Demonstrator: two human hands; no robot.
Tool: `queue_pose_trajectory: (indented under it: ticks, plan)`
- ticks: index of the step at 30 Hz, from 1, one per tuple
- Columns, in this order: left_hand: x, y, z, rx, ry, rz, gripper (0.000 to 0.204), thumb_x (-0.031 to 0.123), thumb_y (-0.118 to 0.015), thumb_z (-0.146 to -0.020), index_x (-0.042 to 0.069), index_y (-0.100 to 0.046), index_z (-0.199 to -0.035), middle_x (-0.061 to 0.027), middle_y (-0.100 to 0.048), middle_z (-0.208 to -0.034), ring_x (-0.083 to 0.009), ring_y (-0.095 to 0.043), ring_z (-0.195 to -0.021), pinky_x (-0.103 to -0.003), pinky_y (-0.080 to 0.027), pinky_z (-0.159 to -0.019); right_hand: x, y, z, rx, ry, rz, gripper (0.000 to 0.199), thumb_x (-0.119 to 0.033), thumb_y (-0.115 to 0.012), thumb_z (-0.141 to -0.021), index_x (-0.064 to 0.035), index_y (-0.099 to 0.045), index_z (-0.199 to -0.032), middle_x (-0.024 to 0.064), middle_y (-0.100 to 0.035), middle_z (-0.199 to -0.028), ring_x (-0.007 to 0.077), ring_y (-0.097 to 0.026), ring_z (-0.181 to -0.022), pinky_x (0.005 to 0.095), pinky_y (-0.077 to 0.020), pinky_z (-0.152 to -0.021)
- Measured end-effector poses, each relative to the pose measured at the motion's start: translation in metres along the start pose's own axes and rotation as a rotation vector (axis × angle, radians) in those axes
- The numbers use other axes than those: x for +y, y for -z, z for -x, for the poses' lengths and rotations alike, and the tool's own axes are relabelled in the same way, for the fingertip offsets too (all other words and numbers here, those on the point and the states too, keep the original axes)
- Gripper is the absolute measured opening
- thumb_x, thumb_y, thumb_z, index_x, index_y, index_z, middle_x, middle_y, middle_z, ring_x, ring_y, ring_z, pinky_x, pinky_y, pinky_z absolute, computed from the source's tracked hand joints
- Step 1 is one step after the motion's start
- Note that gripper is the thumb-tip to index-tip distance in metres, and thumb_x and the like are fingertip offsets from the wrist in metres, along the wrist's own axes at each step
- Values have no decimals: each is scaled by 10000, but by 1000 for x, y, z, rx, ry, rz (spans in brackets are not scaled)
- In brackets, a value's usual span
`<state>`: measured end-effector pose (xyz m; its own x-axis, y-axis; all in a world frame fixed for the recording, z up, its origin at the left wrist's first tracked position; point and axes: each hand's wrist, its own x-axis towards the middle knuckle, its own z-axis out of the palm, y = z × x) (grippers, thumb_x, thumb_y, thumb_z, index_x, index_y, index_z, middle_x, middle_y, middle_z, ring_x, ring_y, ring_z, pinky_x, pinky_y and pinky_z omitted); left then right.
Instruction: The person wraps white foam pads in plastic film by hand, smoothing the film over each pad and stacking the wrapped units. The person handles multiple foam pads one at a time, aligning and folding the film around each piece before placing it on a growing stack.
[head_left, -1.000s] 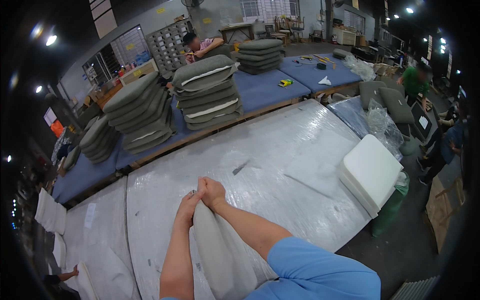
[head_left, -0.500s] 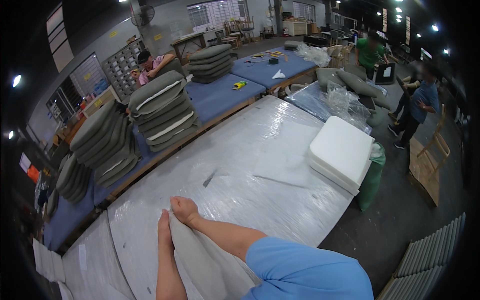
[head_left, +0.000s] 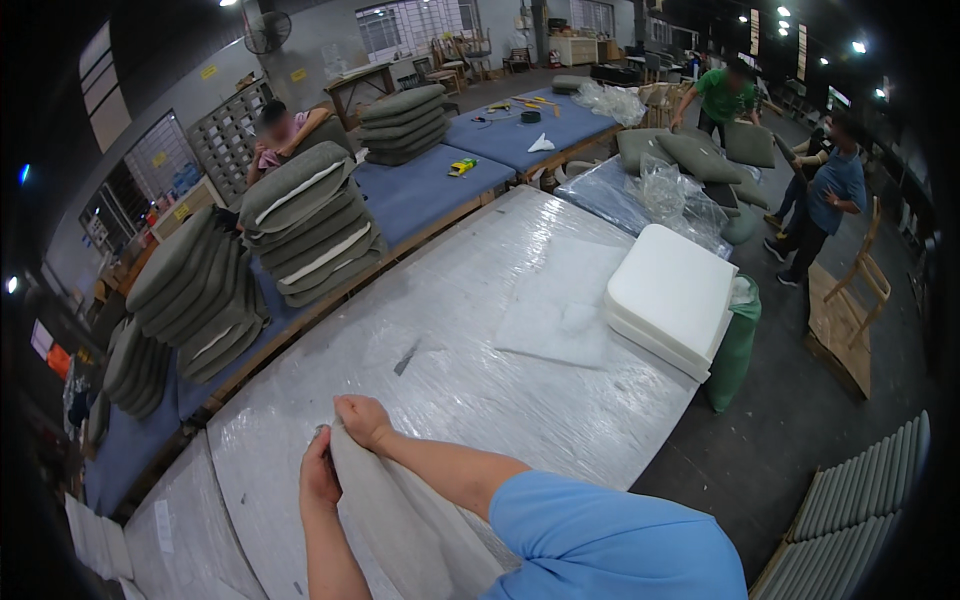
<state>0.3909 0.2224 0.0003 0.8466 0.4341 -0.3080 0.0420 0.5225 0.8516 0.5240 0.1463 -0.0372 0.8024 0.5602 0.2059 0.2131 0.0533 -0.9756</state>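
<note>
We grip the top edge of a pale grey cushion cover with both hands: our left hand is curled around its left side and our right hand is closed in a fist over its upper corner, the fabric hanging down between our forearms. It lies just below the hands, on a plastic-wrapped table. Beyond the hands a thin white wadding sheet lies flat, and to the right of that sit stacked white foam blocks, with a green sack beside them. Up and left of the hands, piles of grey-green cushions rest on a blue-covered bench. Far behind, small yellow signs hang on the grey wall. Nothing stands between our hands and the cover.
</note>
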Motion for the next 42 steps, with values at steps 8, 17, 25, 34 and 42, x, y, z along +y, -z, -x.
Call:
queue_pose_trajectory:
  ticks: [8,17,25,34,42]
  plan:
    - [-3,-22,-8,13,39,-61,478,439,-614,-1020,43,-633,-1286,-99,-682,-1249,-231,-637,-1137,-367,-501,-1022,13,14,-7,26,9,2,465,-393,-459,-1013,9,-636,-862,280,-632,-874,477,-601,-837,481,-472,-772]
    - [2,-31,-23,105,67,-212,328,361,-634,-977,61,-661,-1108,-72,-685,-1061,-210,-647,-981,-362,-528,-891,12,20,-4,59,-8,9,472,-393,-447,-1013,15,-632,-866,279,-636,-873,480,-603,-844,484,-465,-760]
    - [-2,-43,-25,234,-24,-414,319,363,-612,-972,54,-665,-1026,-52,-654,-995,-166,-602,-926,-326,-496,-809,16,20,-2,72,-20,-10,467,-385,-451,-1017,16,-621,-848,276,-625,-861,472,-587,-816,485,-460,-749]
    - [-7,-22,-22,318,-109,-246,350,396,-590,-1019,61,-685,-1051,-35,-659,-1012,-151,-591,-950,-300,-479,-865,14,-1,-1,60,-26,-89,445,-370,-459,-1012,15,-622,-858,268,-624,-854,462,-586,-814,475,-466,-745]
    - [-12,6,-22,171,-261,-124,165,239,-559,-980,126,-599,-866,45,-547,-832,-95,-512,-803,-261,-431,-747,11,-12,-1,21,-31,-75,443,-364,-465,-1014,15,-622,-846,275,-624,-857,474,-586,-816,477,-465,-744]
